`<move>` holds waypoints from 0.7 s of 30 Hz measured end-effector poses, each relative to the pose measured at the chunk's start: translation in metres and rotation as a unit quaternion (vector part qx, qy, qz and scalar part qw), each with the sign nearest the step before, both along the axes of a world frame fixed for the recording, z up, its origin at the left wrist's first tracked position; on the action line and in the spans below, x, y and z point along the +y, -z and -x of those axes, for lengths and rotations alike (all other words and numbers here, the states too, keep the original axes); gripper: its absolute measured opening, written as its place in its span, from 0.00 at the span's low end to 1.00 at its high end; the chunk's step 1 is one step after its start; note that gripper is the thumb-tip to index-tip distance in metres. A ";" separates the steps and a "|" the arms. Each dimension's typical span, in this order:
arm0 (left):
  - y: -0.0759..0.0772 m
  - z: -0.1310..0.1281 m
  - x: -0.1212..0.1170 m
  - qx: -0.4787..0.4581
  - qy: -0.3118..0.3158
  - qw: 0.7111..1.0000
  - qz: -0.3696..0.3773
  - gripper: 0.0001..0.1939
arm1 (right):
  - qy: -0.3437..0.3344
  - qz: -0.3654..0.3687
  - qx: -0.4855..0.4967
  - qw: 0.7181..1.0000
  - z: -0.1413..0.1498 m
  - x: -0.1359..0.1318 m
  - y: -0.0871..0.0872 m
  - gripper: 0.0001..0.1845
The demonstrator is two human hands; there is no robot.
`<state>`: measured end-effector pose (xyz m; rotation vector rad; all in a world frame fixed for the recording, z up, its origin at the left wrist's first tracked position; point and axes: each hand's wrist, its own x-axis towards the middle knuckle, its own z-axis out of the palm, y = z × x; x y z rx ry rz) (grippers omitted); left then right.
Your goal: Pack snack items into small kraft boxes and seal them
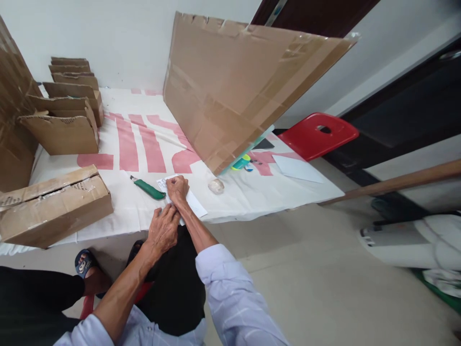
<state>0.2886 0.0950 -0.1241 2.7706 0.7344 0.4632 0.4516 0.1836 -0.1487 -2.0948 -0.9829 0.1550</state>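
A sheet of white paper (196, 204) lies at the front edge of the table, with dark marks at its far left end. My right hand (177, 189) rests on that end, fingers curled and closed; whatever is in them is hidden. Closer to me, my left hand (164, 228) lies across the near part of the paper with its fingers stretched out. Just left of the paper is a green utility knife (148, 188), its tip pointing away to the left. To the right sits a small, pale, rounded lump (216, 186).
A long cardboard box (57, 206) lies at the table's left front, with cut-open cardboard boxes (61, 134) behind. A large cardboard sheet (230, 81) leans over the back right. Beyond are a green-yellow roll (240, 162), another white sheet (297, 169) and a red chair (320, 136).
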 end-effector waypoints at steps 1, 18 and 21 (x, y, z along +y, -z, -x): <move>0.000 0.000 0.000 -0.001 0.000 1.000 0.000 0.29 | -0.001 0.001 -0.002 1.000 0.000 0.000 0.000 0.12; -0.002 0.000 -0.001 0.000 0.003 1.000 0.001 0.27 | -0.012 0.027 -0.029 0.999 -0.002 0.002 0.008 0.11; -0.002 0.000 -0.001 -0.004 0.003 1.000 0.000 0.27 | -0.008 0.019 -0.057 0.998 -0.001 0.001 0.007 0.07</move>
